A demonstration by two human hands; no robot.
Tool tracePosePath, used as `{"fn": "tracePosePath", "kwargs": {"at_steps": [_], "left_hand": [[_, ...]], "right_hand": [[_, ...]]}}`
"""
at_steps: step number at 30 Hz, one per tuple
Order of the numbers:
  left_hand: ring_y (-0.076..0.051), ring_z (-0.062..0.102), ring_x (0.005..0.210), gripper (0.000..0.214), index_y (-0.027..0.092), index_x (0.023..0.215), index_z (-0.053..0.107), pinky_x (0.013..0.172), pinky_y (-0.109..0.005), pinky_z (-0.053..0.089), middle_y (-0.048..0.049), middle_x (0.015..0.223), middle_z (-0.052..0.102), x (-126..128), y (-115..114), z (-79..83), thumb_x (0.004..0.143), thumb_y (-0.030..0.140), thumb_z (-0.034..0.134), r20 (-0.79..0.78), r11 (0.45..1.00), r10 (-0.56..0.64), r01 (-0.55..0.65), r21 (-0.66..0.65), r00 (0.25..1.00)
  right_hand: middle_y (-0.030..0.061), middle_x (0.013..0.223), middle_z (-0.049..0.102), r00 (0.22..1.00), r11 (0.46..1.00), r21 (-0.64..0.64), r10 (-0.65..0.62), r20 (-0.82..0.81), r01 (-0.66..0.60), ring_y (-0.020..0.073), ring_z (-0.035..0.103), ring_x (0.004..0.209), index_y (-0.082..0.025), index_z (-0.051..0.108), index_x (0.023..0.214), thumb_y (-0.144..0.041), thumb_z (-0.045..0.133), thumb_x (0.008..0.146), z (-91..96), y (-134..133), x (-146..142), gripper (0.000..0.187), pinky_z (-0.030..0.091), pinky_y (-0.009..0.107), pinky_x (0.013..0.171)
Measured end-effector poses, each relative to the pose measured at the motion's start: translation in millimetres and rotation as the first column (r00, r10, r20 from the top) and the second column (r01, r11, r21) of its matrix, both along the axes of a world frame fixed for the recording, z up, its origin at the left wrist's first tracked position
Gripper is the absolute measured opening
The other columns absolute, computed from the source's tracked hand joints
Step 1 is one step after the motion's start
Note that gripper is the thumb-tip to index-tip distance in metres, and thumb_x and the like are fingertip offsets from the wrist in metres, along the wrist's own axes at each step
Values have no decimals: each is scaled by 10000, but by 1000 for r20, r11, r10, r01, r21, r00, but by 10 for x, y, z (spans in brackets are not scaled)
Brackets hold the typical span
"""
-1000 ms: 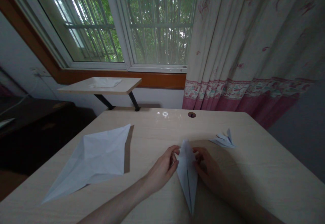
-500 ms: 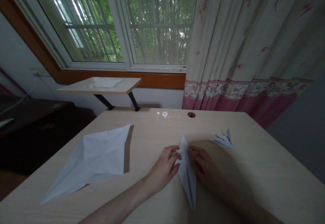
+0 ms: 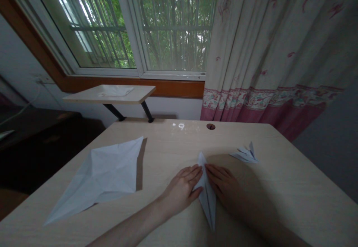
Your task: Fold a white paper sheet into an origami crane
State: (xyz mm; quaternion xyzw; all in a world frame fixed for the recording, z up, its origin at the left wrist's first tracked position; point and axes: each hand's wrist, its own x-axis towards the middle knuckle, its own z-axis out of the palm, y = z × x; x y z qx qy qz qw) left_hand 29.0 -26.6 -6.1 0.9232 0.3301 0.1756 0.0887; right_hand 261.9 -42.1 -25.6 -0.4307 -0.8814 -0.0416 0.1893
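Note:
A narrow, folded sheet of white paper (image 3: 207,204) lies on the desk in front of me, pointed at both ends, with a lengthwise slit down its middle. My left hand (image 3: 183,187) presses on its left side, fingers held together near the upper part and the thumb lower down. On the opposite edge, my right hand (image 3: 223,183) rests with its fingertips on the paper, closed against it. The fingers cover part of the upper half. Both tips of the paper show beyond my hands.
To the left lies a larger creased white sheet (image 3: 112,172). A small folded paper piece (image 3: 246,154) sits at the right. At the back are a raised shelf (image 3: 140,94) on black legs and a round cable hole (image 3: 210,127) in the desk (image 3: 167,138).
My fingers, bent at the upper part of the paper before, now lie flatter on it. Both hands have moved slightly closer together, and the paper's top tip sits a little lower.

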Motion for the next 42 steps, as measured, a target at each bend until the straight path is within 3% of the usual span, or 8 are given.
{"fn": "tracePosePath", "kwargs": {"at_steps": [11,17,21,34,42], "left_hand": [[-274,258,1507,556,169,1535,351,1213,-520,274,-92,1609,305,-8,-7,52,1048,424,431,-195,997,72,-74,-6,978],[-342,223,1511,952,151,1554,315,1219,-578,198,-165,1603,296,-3,-19,69,852,729,593,-179,994,79,-91,-63,981],[-382,222,1504,1071,142,1546,336,1200,-632,185,-192,1590,316,11,-39,38,760,814,614,-122,991,113,-121,-59,986],[-431,172,1504,1037,168,1549,324,1155,-752,30,-197,1595,308,30,-74,54,750,693,728,-94,989,132,-137,-55,987],[-431,49,1521,978,234,1564,271,1106,-798,67,-194,1651,125,-7,-42,47,765,395,810,-29,975,161,-164,-148,986]], "right_hand": [[129,1487,521,996,999,12,-50,71,49,251,499,1363,-100,490,1461,-117,394,935,-55,-24,-26,534,460,453,1105],[115,1497,513,998,998,-39,-58,23,59,265,478,1380,-123,493,1464,-158,433,947,-58,-12,-10,521,453,481,1109],[110,1483,531,998,997,-51,-54,-32,52,272,497,1363,-145,508,1456,-168,449,947,-10,-20,-12,513,470,500,1092],[84,1480,541,995,995,-86,-66,-71,60,256,496,1366,-187,515,1453,-200,478,961,-18,-11,-5,494,437,501,1120],[76,1417,605,988,995,-7,-102,-113,102,256,546,1318,-219,589,1392,-194,463,964,-78,10,21,447,476,504,1086]]}}
